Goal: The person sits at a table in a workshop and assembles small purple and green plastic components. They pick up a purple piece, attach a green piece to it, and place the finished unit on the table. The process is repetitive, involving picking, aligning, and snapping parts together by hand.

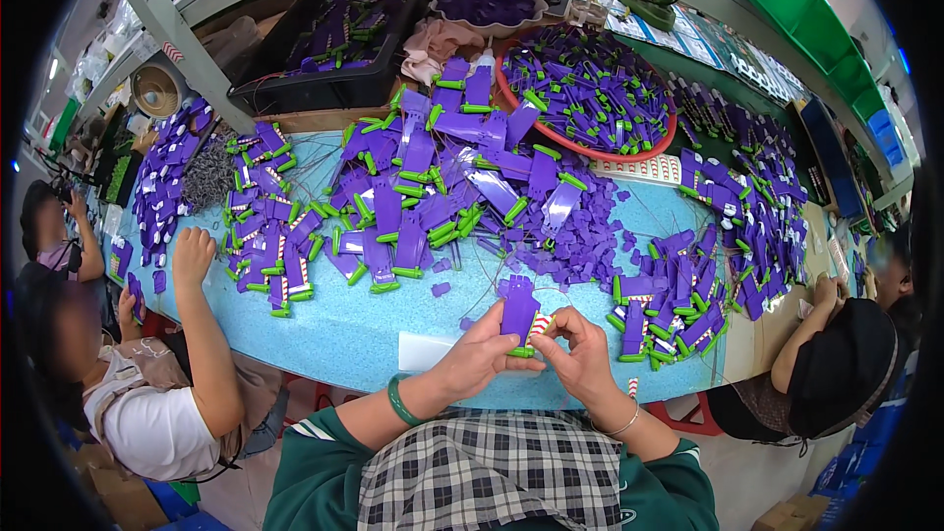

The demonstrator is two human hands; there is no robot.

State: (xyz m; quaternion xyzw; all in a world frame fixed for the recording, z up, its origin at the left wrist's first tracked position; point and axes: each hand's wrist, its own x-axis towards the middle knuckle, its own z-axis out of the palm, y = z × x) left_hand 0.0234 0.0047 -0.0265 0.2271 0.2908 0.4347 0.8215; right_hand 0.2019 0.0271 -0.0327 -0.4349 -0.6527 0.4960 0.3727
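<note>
Your left hand (pixel 470 362) grips the purple piece (pixel 518 309), green end (pixel 522 352) toward you; at its right edge, your right hand (pixel 582 359) pinches the striped strip (pixel 539 327), and beyond, small purple pieces (pixel 565 258) litter the blue table (pixel 324 344).
</note>
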